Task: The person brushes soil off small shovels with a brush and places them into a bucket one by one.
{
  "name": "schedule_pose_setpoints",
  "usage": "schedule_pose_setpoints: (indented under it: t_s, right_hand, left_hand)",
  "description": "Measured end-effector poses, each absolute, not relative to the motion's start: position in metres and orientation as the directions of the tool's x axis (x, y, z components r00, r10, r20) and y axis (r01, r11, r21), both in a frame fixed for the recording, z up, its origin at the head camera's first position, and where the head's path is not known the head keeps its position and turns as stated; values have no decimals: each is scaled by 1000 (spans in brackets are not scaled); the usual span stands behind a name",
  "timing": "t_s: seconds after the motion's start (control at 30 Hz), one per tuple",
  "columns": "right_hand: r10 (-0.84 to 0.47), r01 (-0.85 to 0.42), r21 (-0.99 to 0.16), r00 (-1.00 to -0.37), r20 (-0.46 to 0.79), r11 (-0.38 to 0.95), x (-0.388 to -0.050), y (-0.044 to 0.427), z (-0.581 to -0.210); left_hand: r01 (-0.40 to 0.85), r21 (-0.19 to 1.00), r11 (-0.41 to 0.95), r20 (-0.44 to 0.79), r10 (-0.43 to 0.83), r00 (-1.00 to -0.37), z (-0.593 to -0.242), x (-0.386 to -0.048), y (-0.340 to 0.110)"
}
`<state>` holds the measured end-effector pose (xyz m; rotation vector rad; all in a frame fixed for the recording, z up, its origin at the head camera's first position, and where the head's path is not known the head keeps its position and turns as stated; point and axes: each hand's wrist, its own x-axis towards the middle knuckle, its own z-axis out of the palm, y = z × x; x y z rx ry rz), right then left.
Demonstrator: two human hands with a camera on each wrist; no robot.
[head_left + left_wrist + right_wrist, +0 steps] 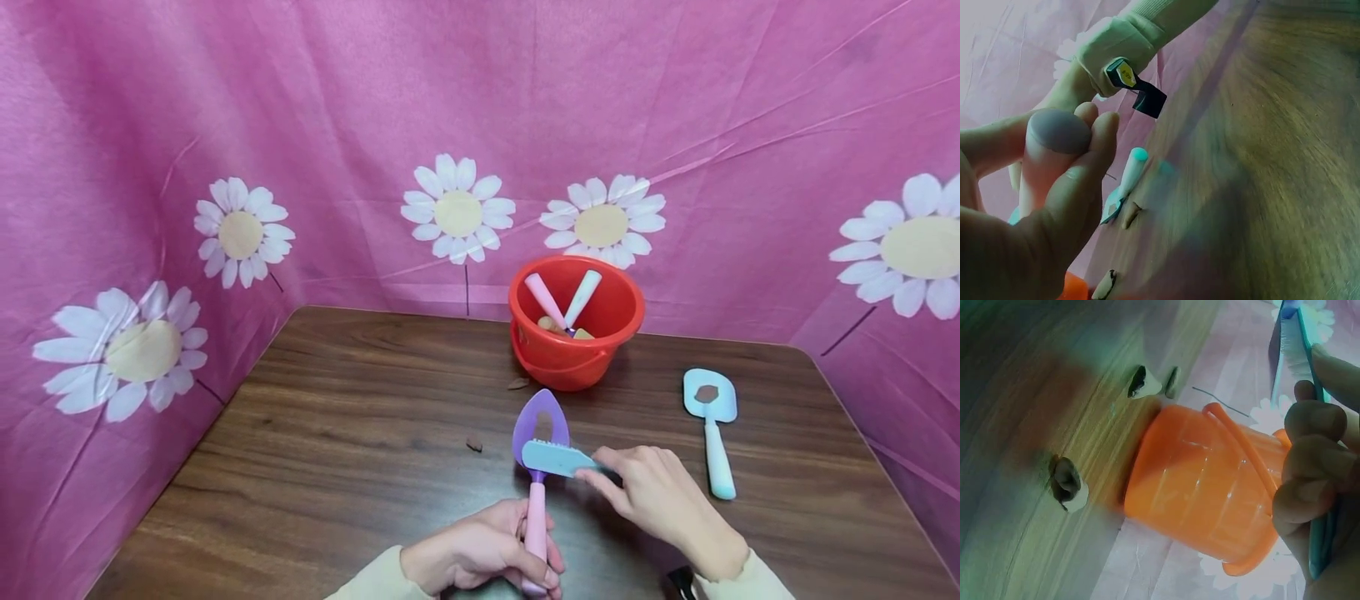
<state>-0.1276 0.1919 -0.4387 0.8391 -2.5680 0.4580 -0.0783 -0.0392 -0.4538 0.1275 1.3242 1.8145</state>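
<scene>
My left hand (491,546) grips the pink handle of a small toy trowel (526,421), its pointed purple blade facing away from me. In the left wrist view the rounded handle end (1059,131) shows between thumb and fingers. A light blue brush (553,458) is pinched by my right hand (652,492), with its bristles over the trowel's blade; whether they touch cannot be told. The right wrist view shows the brush's pale bristles (1294,353) and curled fingers around its handle. A brownish patch shows within the blade; I cannot tell whether it is a hole.
A red bucket (562,358) stands at the back, with a pink and a pale handle sticking out. To the right lies a light blue toy shovel (718,458). Small dry brown pieces, one near the bucket (518,383) and one further left (474,446), lie on the wooden table (337,467).
</scene>
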Motion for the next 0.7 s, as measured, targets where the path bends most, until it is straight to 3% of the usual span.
schedule_pose_setpoints:
  t_s: [0.37, 0.7]
  right_hand:
    - [-417, -575, -158, -731, 540, 803, -136, 191, -449]
    - [-295, -463, -240, -808, 511, 853, -133, 185, -455]
  left_hand:
    - [-558, 830, -19, -386, 704, -597, -451, -77, -42]
    - [-582, 813, -24, -386, 726, -569, -445, -78, -42]
